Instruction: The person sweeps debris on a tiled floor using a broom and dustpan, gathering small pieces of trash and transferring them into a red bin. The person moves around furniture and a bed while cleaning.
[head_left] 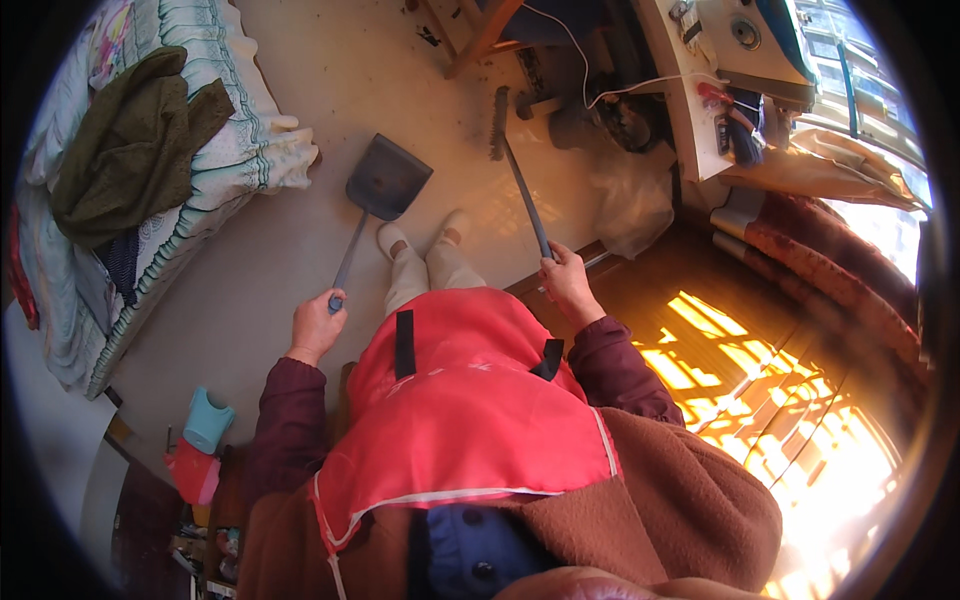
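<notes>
My left hand is wrapped round the handle end of a long-handled grey dustpan. Its pan lies beyond my feet, on or close to the pale floor; I cannot tell if it touches. To the right, my right hand grips the grey stick of a broom. The broom's dark bristle head points away from me, near a desk, and stands apart from the dustpan. Small dark specks dot the floor beyond both tools. A red apron covers my front.
A bed with a frilled cover stands left, an olive garment on it. Wooden chair legs are ahead. A clear plastic bag lies under the desk at right, where a white cable hangs. Sunlight patches the wooden surface.
</notes>
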Demonstrator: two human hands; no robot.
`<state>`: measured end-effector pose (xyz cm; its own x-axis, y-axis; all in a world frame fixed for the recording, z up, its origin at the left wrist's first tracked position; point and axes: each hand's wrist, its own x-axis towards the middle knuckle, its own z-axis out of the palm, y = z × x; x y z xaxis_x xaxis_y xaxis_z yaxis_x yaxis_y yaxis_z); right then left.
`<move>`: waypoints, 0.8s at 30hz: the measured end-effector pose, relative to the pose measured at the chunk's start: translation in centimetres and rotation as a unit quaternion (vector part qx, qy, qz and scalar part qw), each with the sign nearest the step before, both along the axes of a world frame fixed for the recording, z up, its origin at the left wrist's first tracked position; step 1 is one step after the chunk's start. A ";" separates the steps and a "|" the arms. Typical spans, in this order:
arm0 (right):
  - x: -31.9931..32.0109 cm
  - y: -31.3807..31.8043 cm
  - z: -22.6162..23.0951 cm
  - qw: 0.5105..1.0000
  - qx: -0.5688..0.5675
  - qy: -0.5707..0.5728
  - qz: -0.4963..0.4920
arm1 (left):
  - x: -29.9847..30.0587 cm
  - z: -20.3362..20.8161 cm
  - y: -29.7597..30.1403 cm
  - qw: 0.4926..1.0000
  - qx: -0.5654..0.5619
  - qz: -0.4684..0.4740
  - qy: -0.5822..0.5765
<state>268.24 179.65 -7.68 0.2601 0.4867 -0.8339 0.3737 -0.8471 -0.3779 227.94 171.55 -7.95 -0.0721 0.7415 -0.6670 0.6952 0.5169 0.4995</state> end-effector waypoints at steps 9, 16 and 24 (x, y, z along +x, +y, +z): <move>1.7 10.1 -2.4 0.860 0.092 -0.230 0.446 | 0.4 0.4 -0.8 1.000 0.003 0.024 -0.009; 1.1 11.3 -2.2 0.818 0.049 -0.287 0.495 | 1.1 0.3 -1.3 0.999 -0.034 0.040 0.000; 5.4 14.6 -8.8 0.830 0.064 -0.340 0.439 | 1.8 -0.1 -1.5 0.999 -0.032 0.040 -0.002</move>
<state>273.61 194.30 -16.45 0.1480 0.8101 -0.5673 0.9886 -0.1060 0.1065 229.78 170.06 -8.01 -0.1267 0.6897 -0.7129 0.6480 0.6017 0.4670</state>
